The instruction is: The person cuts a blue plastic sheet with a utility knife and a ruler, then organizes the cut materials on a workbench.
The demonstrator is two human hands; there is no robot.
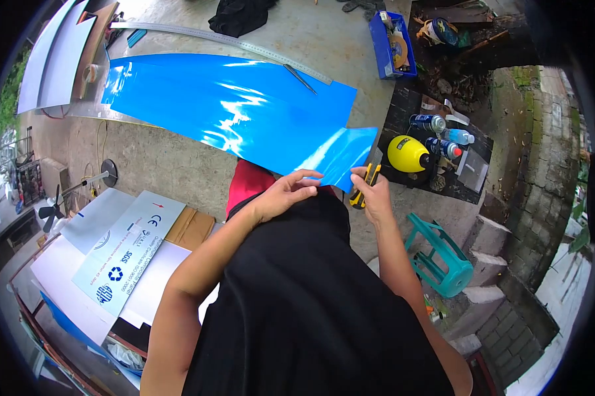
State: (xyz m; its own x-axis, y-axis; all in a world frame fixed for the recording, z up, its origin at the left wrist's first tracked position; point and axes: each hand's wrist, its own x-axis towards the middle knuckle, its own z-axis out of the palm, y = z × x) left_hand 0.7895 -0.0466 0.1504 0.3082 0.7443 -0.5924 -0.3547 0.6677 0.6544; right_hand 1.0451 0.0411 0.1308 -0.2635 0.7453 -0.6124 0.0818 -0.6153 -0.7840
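Right grip: clasping cutter | blue sheet: corner at fingertips | left grip: at near edge, pinch unclear

The sheet is blue, the cutter yellow and black.

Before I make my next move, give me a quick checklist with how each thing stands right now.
1. Cutter gripped in the right hand: ok.
2. Cutter tip pointed away from the left hand: ok, it points forward.
3. Left hand gripping the blue sheet: cannot tell; it is at the near edge, contact unclear.
4. Sheet clear of loose tools: not ok, a dark pen-like tool lies on it.
5. Yellow bottle apart from the sheet: ok, off to the right.
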